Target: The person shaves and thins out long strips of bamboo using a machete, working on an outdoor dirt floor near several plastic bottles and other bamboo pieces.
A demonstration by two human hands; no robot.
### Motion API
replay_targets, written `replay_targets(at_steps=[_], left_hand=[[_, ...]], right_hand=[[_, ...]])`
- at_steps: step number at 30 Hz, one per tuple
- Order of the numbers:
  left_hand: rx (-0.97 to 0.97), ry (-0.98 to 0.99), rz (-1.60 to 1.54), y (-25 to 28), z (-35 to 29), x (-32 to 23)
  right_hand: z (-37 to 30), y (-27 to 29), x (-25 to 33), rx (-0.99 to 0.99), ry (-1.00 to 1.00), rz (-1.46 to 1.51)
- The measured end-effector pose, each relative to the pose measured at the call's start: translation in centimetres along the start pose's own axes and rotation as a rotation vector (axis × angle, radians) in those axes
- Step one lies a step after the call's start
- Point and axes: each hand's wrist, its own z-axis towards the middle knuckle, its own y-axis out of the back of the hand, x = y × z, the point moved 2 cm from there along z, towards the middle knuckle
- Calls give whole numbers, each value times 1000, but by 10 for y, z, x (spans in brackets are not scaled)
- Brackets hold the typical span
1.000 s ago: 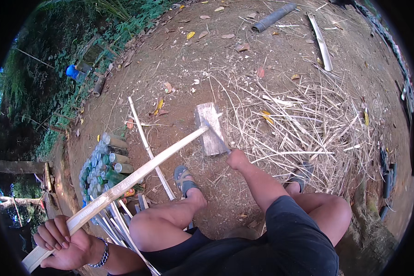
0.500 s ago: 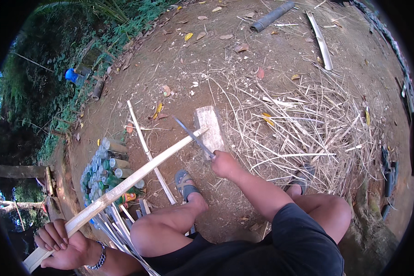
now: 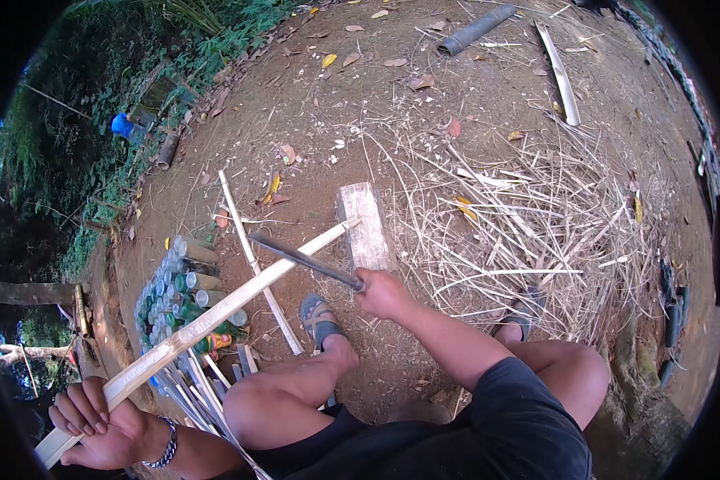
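My left hand (image 3: pixel 96 424) is wrapped round the near end of a long, pale bamboo strip (image 3: pixel 216 314) at the lower left. The strip slants up to the right, and its far tip rests on a wooden block (image 3: pixel 370 232) on the ground. In my right hand (image 3: pixel 384 293) is a long-bladed knife (image 3: pixel 308 261), gripped by the handle. Its dark blade points up and left and lies across the strip, below the block end; whether it touches the strip I cannot tell.
Thin bamboo shavings (image 3: pixel 528 216) lie heaped at the right. Upturned glass bottles (image 3: pixel 196 282) stand at the left, beside a bundle of cut strips (image 3: pixel 208 392). Another strip (image 3: pixel 256 256) lies on the dirt. Bamboo pieces (image 3: pixel 478 30) lie farther off.
The knife has swung down and left, from near the block to farther back along the strip. My left hand and the strip have shifted slightly left.
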Motion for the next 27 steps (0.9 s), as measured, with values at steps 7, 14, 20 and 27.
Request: replay_targets(at_steps=[7,14,20,27], left_hand=[[-55,23,-30,12,8,4],[32,24,-32,9,16,14],[15,4,27,13,14,3],[-22,18,9,17,18,9]], right_hand=[[24,-7,-33,-118,-164,45],[61,-16,-125,-54,-355,37],[9,2,-4,17,-64,-66],[52,-20,-109,-132,-324,37]])
